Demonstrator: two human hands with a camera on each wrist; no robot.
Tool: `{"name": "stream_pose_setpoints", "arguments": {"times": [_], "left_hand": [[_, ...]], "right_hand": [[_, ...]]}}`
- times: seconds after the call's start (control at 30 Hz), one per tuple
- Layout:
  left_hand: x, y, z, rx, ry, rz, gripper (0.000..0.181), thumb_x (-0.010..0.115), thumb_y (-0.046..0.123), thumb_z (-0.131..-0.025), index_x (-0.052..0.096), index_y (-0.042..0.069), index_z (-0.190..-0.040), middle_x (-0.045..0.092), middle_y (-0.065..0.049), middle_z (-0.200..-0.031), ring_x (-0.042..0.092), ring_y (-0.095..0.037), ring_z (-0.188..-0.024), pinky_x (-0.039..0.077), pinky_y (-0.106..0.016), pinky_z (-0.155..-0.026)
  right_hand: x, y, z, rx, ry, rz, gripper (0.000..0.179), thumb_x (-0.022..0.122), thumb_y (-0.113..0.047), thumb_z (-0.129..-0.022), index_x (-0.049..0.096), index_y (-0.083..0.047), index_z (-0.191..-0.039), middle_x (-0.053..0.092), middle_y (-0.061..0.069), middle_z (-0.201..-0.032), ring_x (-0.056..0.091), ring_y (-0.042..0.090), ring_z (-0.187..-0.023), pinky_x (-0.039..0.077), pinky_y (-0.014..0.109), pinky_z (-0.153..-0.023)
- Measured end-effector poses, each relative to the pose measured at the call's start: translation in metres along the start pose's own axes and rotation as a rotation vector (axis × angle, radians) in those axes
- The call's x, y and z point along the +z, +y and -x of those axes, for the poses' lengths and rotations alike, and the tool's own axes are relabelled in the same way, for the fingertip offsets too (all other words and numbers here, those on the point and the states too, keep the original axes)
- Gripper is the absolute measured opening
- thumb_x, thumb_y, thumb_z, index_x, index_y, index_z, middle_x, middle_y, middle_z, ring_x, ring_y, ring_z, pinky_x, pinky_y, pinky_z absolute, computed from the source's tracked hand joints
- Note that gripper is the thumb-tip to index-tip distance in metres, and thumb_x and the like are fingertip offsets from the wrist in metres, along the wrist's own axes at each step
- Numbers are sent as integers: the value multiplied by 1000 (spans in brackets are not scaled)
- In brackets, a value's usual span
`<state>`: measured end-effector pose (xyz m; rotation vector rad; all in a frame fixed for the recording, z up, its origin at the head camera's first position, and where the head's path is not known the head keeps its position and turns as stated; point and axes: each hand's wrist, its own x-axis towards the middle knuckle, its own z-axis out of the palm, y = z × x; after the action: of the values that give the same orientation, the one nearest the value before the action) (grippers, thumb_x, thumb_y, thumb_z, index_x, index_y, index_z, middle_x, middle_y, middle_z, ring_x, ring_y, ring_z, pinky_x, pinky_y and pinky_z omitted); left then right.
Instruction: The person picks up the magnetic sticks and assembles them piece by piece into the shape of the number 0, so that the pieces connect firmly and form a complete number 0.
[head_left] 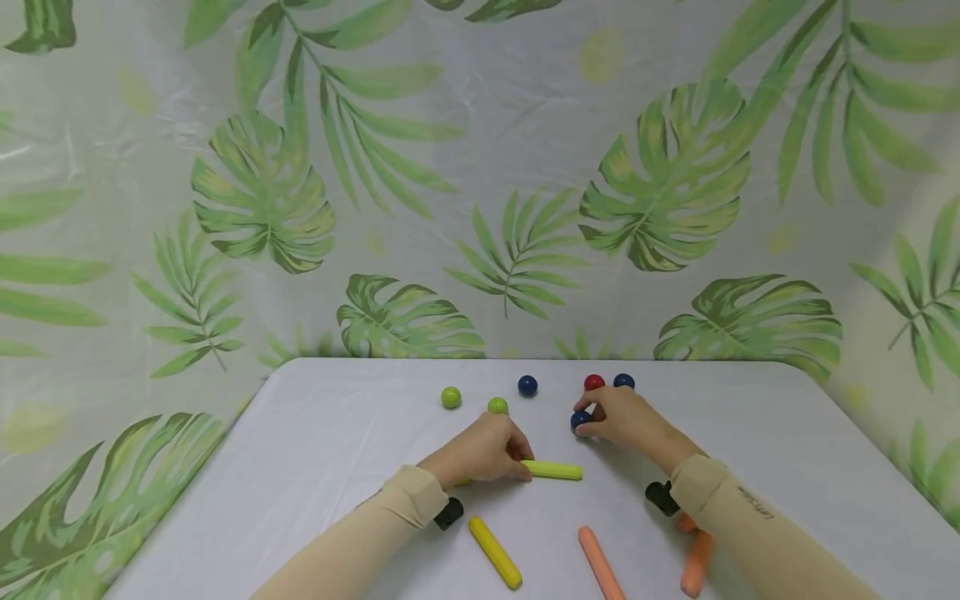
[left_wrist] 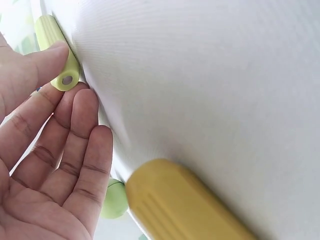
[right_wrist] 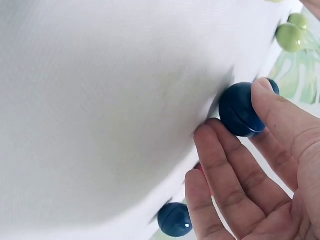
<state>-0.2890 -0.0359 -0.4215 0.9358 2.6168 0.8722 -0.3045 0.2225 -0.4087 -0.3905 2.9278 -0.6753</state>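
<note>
In the head view my left hand (head_left: pixel 483 450) pinches one end of a lime-green stick (head_left: pixel 558 471) that lies crosswise at mid-table. Its thumb rests over the stick and the fingertips sit below; the left wrist view shows a round hole in the stick's near end. Farther back on the right, my right hand (head_left: pixel 628 417) holds a dark blue ball (head_left: pixel 580 420) between thumb and fingers. That blue ball (right_wrist: pixel 239 110) has a seam line and is right at the white cloth in the right wrist view. A gap separates the stick from the ball.
Two green balls (head_left: pixel 451 397), another blue ball (head_left: pixel 527 386), a red ball (head_left: pixel 594 382) and a third blue ball (head_left: pixel 624 381) stand toward the back edge. A yellow stick (head_left: pixel 495 552) and orange sticks (head_left: pixel 600 562) lie in front, some partly hidden by the right sleeve (head_left: pixel 742 508).
</note>
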Motion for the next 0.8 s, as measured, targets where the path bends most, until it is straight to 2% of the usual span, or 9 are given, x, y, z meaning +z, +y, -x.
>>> {"name": "stream_pose_setpoints", "arguments": {"times": [0.23, 0.47, 0.8], "left_hand": [[-3, -2, -2, -3, 16, -11, 8, 90, 11, -87, 85, 12, -94, 76, 8, -79, 60, 0, -72, 53, -16, -69], [-8, -4, -4, -53, 19, -20, 10, 89, 13, -89, 85, 14, -97, 74, 11, -81, 60, -3, -78, 53, -18, -73], [-11, -5, -6, -65, 32, -35, 9, 89, 12, -89, 86, 12, -98, 72, 7, -86, 60, -5, -80, 53, -19, -74]], "right_hand": [[-2, 3, 3, 33, -13, 5, 39, 88, -22, -91, 76, -8, -125, 75, 3, -93, 61, 16, -79, 53, 29, -70], [-6, 7, 8, 1, -9, -2, 37, 88, -21, -90, 77, -6, -122, 76, 3, -91, 63, 15, -79, 53, 30, -69], [-7, 10, 14, 12, -12, 10, 35, 88, -21, -90, 77, -8, -121, 77, 3, -93, 65, 14, -81, 54, 30, -71]]}}
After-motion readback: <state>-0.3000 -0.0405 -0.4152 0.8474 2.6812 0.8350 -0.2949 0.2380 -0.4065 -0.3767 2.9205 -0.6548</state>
